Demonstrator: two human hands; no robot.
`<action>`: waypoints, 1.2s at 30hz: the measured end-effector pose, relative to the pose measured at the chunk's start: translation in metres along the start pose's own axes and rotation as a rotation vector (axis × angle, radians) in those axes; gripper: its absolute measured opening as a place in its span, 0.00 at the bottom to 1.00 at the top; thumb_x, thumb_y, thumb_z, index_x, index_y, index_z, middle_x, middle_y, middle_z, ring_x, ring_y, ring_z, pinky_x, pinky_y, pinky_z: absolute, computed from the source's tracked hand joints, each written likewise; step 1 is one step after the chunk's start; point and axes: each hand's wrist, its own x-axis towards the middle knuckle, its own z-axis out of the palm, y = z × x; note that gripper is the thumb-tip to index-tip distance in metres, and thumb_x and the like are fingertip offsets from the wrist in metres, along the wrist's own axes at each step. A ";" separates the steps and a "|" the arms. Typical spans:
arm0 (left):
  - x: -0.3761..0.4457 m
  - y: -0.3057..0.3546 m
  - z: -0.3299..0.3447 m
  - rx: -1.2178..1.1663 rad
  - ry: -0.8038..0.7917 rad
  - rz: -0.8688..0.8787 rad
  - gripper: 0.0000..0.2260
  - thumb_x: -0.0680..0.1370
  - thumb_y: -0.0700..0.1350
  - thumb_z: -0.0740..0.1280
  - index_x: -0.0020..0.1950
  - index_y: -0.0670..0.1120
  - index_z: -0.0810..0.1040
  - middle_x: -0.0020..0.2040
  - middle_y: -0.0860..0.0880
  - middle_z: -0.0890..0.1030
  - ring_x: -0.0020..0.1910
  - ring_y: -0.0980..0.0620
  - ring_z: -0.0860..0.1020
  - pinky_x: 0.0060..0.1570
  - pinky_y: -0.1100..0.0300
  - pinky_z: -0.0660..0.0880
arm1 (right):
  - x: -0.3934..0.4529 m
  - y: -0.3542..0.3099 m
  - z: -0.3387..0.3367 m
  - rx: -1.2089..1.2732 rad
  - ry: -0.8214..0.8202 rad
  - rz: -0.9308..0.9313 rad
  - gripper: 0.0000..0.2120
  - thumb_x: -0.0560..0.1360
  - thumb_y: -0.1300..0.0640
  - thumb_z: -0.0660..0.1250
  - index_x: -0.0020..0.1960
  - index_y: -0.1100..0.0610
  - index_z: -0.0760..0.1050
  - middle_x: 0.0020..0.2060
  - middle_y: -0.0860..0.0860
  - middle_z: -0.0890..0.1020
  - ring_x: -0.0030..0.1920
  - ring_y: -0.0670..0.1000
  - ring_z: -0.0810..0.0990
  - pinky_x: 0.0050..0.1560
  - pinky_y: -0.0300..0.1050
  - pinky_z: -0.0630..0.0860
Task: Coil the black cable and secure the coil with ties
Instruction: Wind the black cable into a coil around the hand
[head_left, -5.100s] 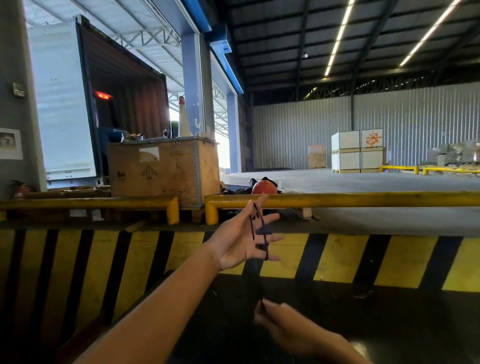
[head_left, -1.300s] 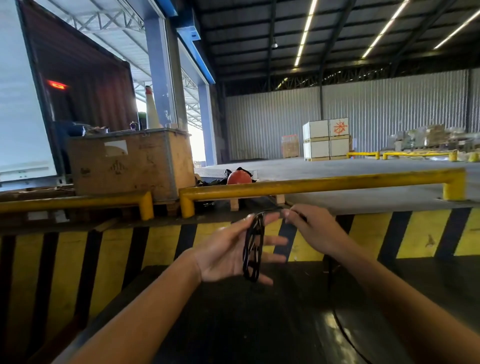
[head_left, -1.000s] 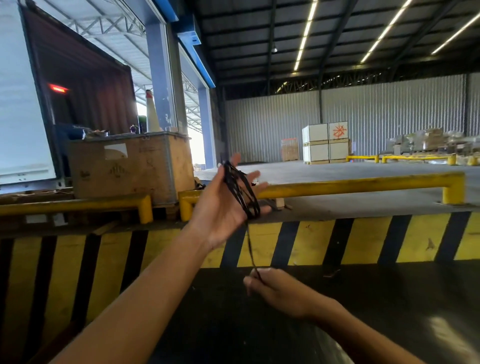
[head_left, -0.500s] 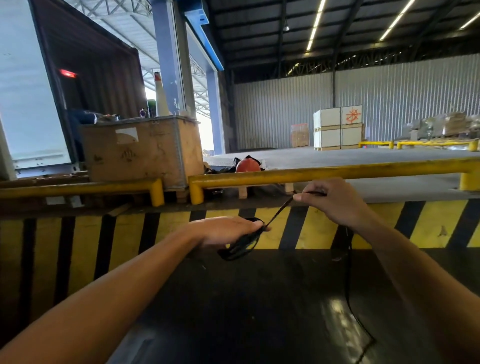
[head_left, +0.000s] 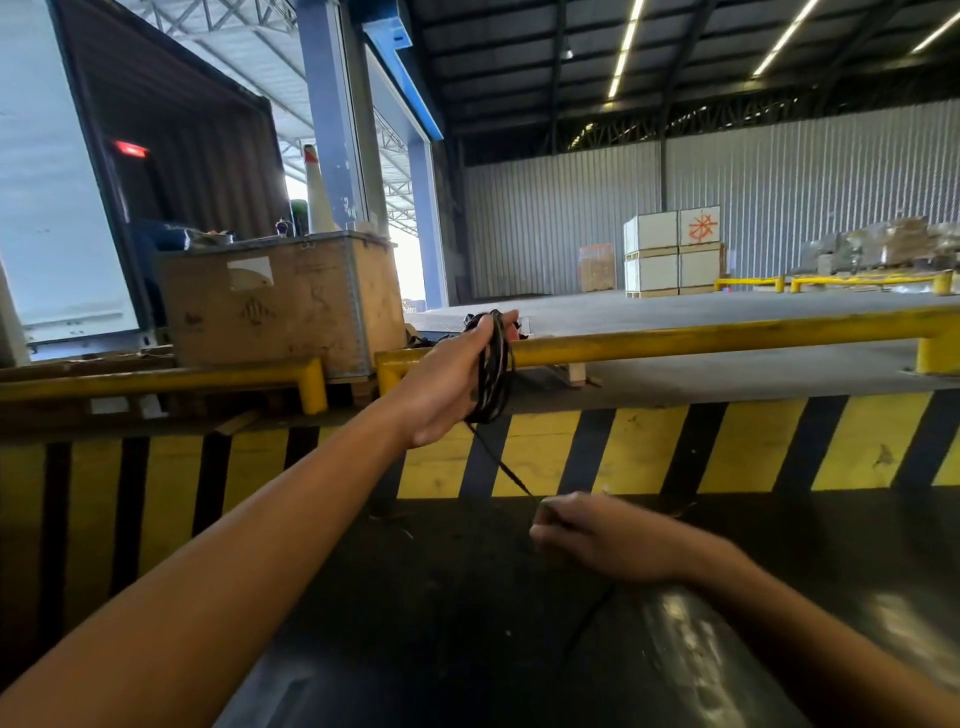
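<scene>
The black cable (head_left: 492, 374) is wound in several loops around my left hand (head_left: 449, 382), which is raised upright in front of the yellow rail with its fingers closed around the loops. From the coil one strand runs down and right to my right hand (head_left: 597, 538), low over the dark floor. That hand pinches the strand between its fingers. Below the right hand the loose cable trails down across the floor. No ties are visible.
A yellow guard rail (head_left: 701, 340) tops a yellow-and-black striped dock edge (head_left: 649, 447) just ahead. A wooden crate (head_left: 280, 304) stands at the left beside an open container. White boxes (head_left: 672, 257) sit far back on the concrete floor.
My left hand has turned from palm-down to upright and risen with the coil. My right hand has dropped from the rail's height to low near the floor, drawing the strand down.
</scene>
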 end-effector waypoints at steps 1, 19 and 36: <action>-0.002 -0.005 -0.003 0.146 0.035 -0.012 0.17 0.83 0.56 0.49 0.70 0.59 0.67 0.71 0.48 0.68 0.69 0.49 0.65 0.69 0.45 0.61 | -0.005 0.001 -0.016 -0.053 0.064 -0.014 0.07 0.79 0.52 0.56 0.47 0.48 0.72 0.43 0.48 0.78 0.45 0.45 0.78 0.49 0.40 0.74; -0.024 0.001 0.019 -0.469 -0.581 -0.170 0.23 0.81 0.57 0.50 0.75 0.54 0.63 0.68 0.41 0.71 0.62 0.41 0.75 0.60 0.36 0.71 | 0.004 0.015 -0.035 0.097 0.638 0.011 0.20 0.79 0.45 0.51 0.42 0.55 0.76 0.37 0.53 0.81 0.40 0.49 0.79 0.45 0.52 0.77; -0.034 -0.020 -0.003 0.685 -0.151 -0.199 0.20 0.82 0.58 0.50 0.70 0.55 0.69 0.60 0.48 0.76 0.49 0.56 0.75 0.48 0.61 0.70 | -0.017 -0.011 -0.057 -0.232 0.521 -0.090 0.10 0.74 0.46 0.62 0.41 0.51 0.76 0.33 0.45 0.76 0.37 0.44 0.75 0.39 0.40 0.70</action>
